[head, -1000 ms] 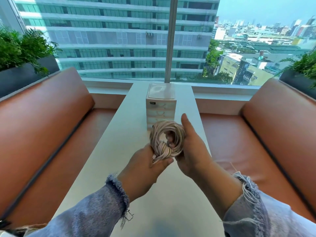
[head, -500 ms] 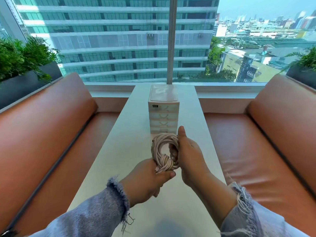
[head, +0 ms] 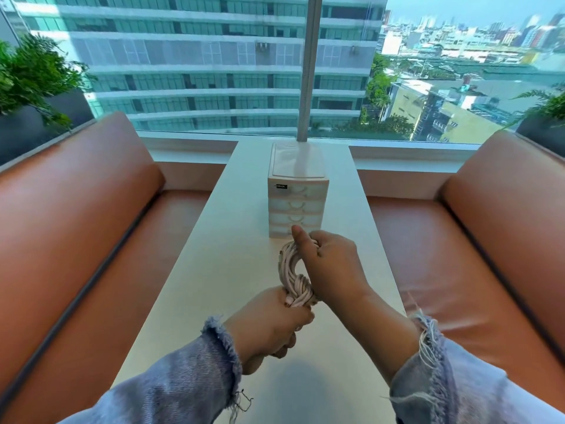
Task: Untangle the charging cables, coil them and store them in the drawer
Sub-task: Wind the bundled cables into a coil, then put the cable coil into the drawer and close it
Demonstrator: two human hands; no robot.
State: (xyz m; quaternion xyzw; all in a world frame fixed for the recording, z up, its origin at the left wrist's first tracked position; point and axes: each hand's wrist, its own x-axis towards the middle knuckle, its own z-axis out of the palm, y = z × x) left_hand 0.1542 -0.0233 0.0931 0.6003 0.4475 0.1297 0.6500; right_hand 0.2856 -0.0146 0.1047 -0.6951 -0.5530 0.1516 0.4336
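1. Left hand (head: pixel 269 319) grips the bottom of the cable bundle (head: pixel 288 269), with its fingers curled round the wrapped waist. I read this as the anchor that stops the wraps slipping.
2. Right hand (head: pixel 331 264) is closed on the upper loop, thumb straight up along it. It's probably cinching the coil; the cable's tail end is hidden.
3. The bundle sits between the two hands, held over the bench (head: pixel 214 270). I can't tell if it touches.
4. Cable: pale pink with a smooth round jacket. Many thin turns form an oval loop, pinched tight just above the left hand.
5. The drawer unit (head: pixel 298 206) is just beyond the right thumb. It's small, boxy translucent plastic, and its scoop-pull drawers all look closed. Opening one will need a free hand.
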